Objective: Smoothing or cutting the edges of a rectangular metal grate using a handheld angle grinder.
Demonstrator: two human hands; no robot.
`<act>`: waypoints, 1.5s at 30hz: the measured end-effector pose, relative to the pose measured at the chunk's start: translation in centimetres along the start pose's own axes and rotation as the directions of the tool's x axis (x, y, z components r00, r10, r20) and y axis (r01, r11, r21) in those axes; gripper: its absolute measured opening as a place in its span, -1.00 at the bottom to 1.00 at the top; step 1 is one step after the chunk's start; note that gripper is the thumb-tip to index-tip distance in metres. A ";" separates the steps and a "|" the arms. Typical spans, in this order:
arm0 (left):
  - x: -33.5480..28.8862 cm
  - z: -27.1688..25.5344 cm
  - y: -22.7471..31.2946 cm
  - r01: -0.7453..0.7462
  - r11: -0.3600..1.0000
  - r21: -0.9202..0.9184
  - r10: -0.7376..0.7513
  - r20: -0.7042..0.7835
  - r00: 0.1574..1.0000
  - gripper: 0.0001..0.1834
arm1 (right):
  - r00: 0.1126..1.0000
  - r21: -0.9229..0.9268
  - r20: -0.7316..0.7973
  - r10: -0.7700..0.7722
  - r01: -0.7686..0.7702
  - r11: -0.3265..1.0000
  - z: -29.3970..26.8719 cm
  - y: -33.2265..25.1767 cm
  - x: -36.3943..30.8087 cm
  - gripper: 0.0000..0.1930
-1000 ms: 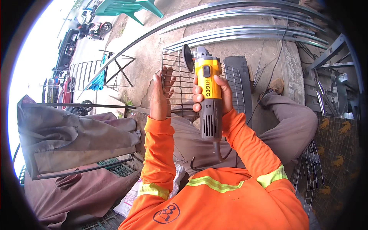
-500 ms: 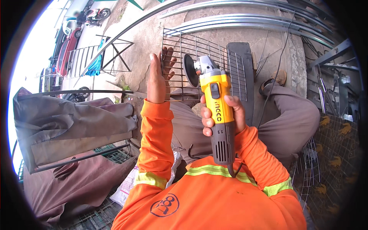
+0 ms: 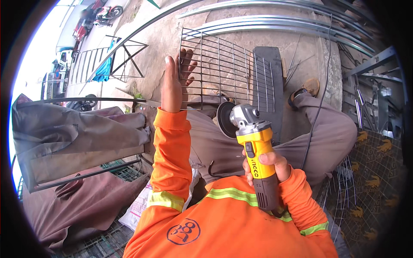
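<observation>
My right hand point(image 3: 275, 165) is closed round the body of a yellow and dark grey angle grinder point(image 3: 259, 148). The grinder's dark disc point(image 3: 225, 120) faces left, just below the lower edge of a wire mesh panel point(image 3: 215, 73) and apart from it. Along the panel's left edge my left hand point(image 3: 173, 88) stands upright with fingers and thumb stretched out, the edge against the palm. Some left fingers lie partly behind the wires. Under the right part of the panel is a long dark board point(image 3: 267, 124), between my bent legs.
Long metal bars point(image 3: 266, 23) lie across the ground ahead. A black cable point(image 3: 320, 92) runs over my right leg. Grey cloth point(image 3: 81, 135) drapes over a frame at left. Metal frames point(image 3: 374, 69) stand at right. A patterned sheet point(image 3: 370, 172) lies near right.
My right hand has drawn the grinder toward my body and to the right, so its disc is off the panel. The left hand stays at the panel's edge. Vehicles in the background have shifted.
</observation>
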State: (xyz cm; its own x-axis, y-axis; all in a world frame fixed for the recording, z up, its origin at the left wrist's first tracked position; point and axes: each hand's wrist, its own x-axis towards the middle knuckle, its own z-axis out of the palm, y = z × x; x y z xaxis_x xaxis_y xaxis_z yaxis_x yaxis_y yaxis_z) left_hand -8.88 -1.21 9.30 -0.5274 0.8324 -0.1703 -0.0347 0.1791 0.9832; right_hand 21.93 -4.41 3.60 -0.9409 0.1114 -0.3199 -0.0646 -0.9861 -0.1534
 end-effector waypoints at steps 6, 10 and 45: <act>-0.2 -0.2 -0.1 -0.008 1.000 0.011 0.009 -0.010 1.000 -0.19 | 0.994 -0.212 -0.102 -0.032 0.009 0.977 1.6 -1.9 2.2 -0.51; 0.1 -0.6 -0.7 -0.013 1.000 0.009 0.013 -0.006 1.000 -0.19 | 0.991 -0.284 -0.091 -0.101 0.071 0.956 2.4 -4.6 4.8 -0.47; 1.1 -4.7 -3.8 0.067 0.998 -0.022 -0.068 -0.035 0.997 -0.20 | 0.953 -0.442 -0.295 -0.071 -0.070 0.894 3.8 -7.5 9.3 -0.55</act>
State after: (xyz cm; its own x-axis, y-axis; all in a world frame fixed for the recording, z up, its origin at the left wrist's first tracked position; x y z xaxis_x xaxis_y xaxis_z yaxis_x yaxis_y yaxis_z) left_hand -13.31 -3.39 5.71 -0.5532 0.7995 -0.2341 -0.0886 0.2230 0.9708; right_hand 12.41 3.56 5.37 -0.7938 0.2130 -0.5696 0.1550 -0.8348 -0.5282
